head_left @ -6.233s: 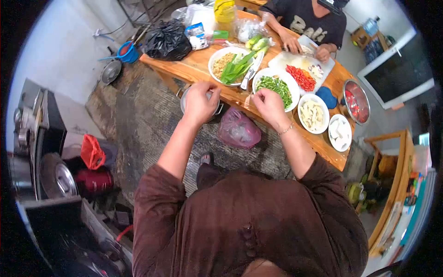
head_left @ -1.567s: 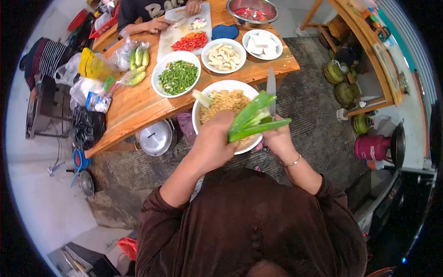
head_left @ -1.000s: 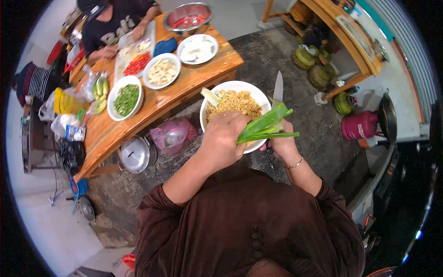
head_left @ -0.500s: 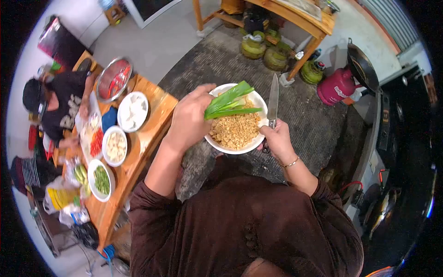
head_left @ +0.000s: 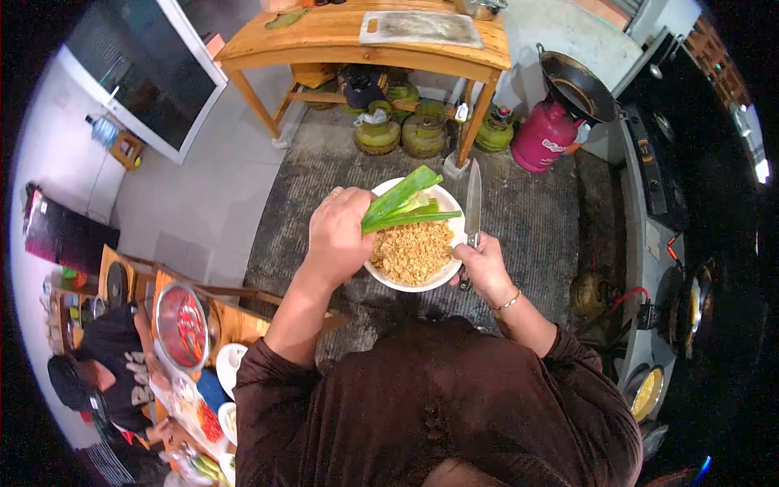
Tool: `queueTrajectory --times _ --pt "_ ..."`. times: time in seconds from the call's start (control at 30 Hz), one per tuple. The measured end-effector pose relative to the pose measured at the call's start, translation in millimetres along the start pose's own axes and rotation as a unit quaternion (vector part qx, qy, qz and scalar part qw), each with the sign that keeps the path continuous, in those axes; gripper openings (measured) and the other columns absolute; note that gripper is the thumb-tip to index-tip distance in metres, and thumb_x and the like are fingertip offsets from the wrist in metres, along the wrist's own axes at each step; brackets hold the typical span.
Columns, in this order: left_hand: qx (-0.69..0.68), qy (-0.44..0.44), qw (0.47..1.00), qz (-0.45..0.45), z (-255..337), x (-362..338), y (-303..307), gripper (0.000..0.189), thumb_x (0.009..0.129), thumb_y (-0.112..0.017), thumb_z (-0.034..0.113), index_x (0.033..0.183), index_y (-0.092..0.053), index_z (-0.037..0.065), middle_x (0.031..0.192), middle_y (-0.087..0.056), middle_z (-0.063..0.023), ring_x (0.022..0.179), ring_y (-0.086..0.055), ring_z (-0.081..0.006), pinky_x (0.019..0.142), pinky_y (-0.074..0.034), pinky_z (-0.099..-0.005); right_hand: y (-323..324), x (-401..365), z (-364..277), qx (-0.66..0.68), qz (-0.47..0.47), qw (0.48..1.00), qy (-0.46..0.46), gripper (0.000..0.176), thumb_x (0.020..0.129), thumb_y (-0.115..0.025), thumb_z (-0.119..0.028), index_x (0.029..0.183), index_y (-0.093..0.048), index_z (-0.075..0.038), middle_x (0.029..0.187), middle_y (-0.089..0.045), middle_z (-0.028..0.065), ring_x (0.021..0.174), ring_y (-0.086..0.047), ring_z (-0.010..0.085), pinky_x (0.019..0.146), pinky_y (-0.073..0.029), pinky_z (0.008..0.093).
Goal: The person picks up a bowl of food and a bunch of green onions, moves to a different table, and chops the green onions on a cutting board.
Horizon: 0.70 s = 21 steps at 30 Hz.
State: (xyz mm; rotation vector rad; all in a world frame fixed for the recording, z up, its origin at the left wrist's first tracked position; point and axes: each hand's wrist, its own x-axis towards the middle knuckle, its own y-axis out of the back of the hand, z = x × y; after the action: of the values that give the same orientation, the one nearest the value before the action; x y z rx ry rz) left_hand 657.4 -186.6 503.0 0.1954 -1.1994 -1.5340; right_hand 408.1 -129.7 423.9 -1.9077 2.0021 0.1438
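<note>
My left hand (head_left: pixel 339 234) is closed around a piece of leek (head_left: pixel 399 201), whose green leaves lean out over a white bowl (head_left: pixel 398 284). The hand sits at the bowl's left rim; whether it also bears the bowl is hidden. Coarse tan chopped bits (head_left: pixel 412 250), like crushed peanuts, fill much of the bowl. On the right rim, my right hand (head_left: pixel 487 269) presses its thumb over the edge. That same hand grips a kitchen knife (head_left: pixel 474 203), its blade pointing up and away beside the bowl.
Ahead stands a wooden table (head_left: pixel 324 55) bearing a cutting board (head_left: pixel 422 29), with green gas cylinders (head_left: pixel 376 134) below. A wok (head_left: pixel 578 85) rests by a pink cylinder (head_left: pixel 542 138). A counter runs along the right. At left, a person (head_left: pixel 114 365) works beside a metal bowl (head_left: pixel 166 325).
The view has swung left and up, bringing the far table nearer the centre and the side table lower. Both hands keep hold of the leek, knife and bowl.
</note>
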Motion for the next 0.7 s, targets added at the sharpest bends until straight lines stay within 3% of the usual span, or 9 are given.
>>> queueTrajectory --times 0.07,0.17,0.27,0.37,0.47,0.5,0.6,0.63,0.7 --pt "-0.053 -0.01 0.998 0.02 -10.4 20.0 -5.6 0.03 0.068 -0.071 0.004 0.098 -0.067 0.002 0.091 -0.066 -0.0169 0.086 -0.06 -0.039 0.079 -0.049 -0.0452 2.5 18.7 -4.8 -0.007 0.007 1.0 -0.006 0.018 0.09 -0.057 -0.001 0.105 -0.059 0.008 0.08 -0.069 0.0122 0.053 -0.065 0.0183 0.042 -0.055 0.0296" --pt "-0.097 0.033 0.994 -0.04 -26.5 60.3 -13.4 0.031 0.076 -0.073 0.002 0.105 -0.066 0.001 0.094 -0.069 -0.0116 0.087 -0.065 -0.03 0.084 -0.051 -0.041 8.5 60.8 -19.5 -0.013 0.01 1.0 -0.011 0.018 0.09 -0.058 -0.002 0.105 -0.059 0.008 0.079 -0.069 0.0123 0.053 -0.065 0.0185 0.041 -0.055 0.0297" --pt "-0.34 0.142 0.929 -0.031 -46.4 90.1 -45.0 0.027 0.08 -0.072 0.002 0.106 -0.066 0.001 0.095 -0.07 -0.011 0.088 -0.068 -0.0253 0.083 -0.052 -0.0373 13.4 104.1 -30.8 -0.007 -0.002 1.0 -0.011 0.019 0.09 -0.06 -0.002 0.104 -0.059 0.009 0.079 -0.069 0.0125 0.052 -0.065 0.0187 0.041 -0.055 0.0298" --pt "-0.451 0.111 0.885 -0.017 -59.6 133.0 -54.1 0.03 0.086 -0.071 0.001 0.115 -0.063 -0.001 0.097 -0.07 -0.006 0.085 -0.067 -0.0162 0.077 -0.054 -0.0317 15.4 160.8 -54.4 -0.009 -0.014 1.0 -0.003 0.017 0.089 -0.059 -0.002 0.102 -0.061 0.009 0.079 -0.069 0.0125 0.052 -0.064 0.0184 0.04 -0.054 0.0295" --pt "-0.521 0.232 0.821 -0.029 -83.8 175.7 -59.8 0.031 0.087 -0.069 -0.003 0.116 -0.061 -0.001 0.095 -0.068 -0.0038 0.077 -0.065 -0.0127 0.069 -0.055 -0.029 12.5 206.9 -84.1 -0.037 -0.03 0.999 -0.012 0.017 0.088 -0.059 -0.002 0.101 -0.062 0.008 0.078 -0.069 0.0122 0.053 -0.065 0.0179 0.041 -0.053 0.029" --pt "-0.552 0.234 0.8 -0.009 -89.6 190.9 -60.7 0.031 0.085 -0.071 -0.003 0.114 -0.061 0.0 0.093 -0.068 -0.0052 0.074 -0.064 -0.0115 0.064 -0.054 -0.0269 11.6 226.3 -96.9 -0.045 -0.045 0.998 -0.007 0.017 0.088 -0.059 -0.003 0.1 -0.062 0.008 0.078 -0.069 0.0124 0.053 -0.064 0.0181 0.041 -0.053 0.0291" --pt "-0.561 0.25 0.788 0.044 -103.8 232.1 -62.7 0.03 0.085 -0.07 -0.004 0.112 -0.06 0.0 0.091 -0.067 -0.0047 0.073 -0.064 -0.0119 0.064 -0.054 -0.028 10.4 284.1 -125.4 -0.047 -0.068 0.997 -0.001 0.016 0.089 -0.059 -0.003 0.098 -0.061 0.01 0.073 -0.069 0.0128 0.048 -0.064 0.019 0.04 -0.053 0.0289" --pt "-0.556 0.257 0.789 0.044 -114.0 241.5 -63.8 0.04 0.083 -0.073 -0.001 0.121 -0.059 0.0 0.098 -0.07 -0.0065 0.078 -0.066 -0.0139 0.066 -0.055 -0.0297 4.9 298.4 -136.0 -0.044 -0.074 0.996 0.005 0.016 0.089 -0.059 -0.003 0.098 -0.061 0.01 0.073 -0.069 0.013 0.048 -0.064 0.0191 0.041 -0.053 0.029" --pt "-0.54 0.272 0.79 0.096 -122.4 260.5 -65.4 0.033 0.085 -0.07 -0.003 0.116 -0.06 -0.001 0.094 -0.068 -0.0056 0.075 -0.065 -0.0124 0.064 -0.054 -0.0285 -6.7 327.9 -151.4 -0.046 -0.076 0.996 0.008 0.018 0.086 -0.059 -0.003 0.098 -0.061 0.01 0.074 -0.068 0.0139 0.047 -0.063 0.0189 0.039 -0.052 0.0294"
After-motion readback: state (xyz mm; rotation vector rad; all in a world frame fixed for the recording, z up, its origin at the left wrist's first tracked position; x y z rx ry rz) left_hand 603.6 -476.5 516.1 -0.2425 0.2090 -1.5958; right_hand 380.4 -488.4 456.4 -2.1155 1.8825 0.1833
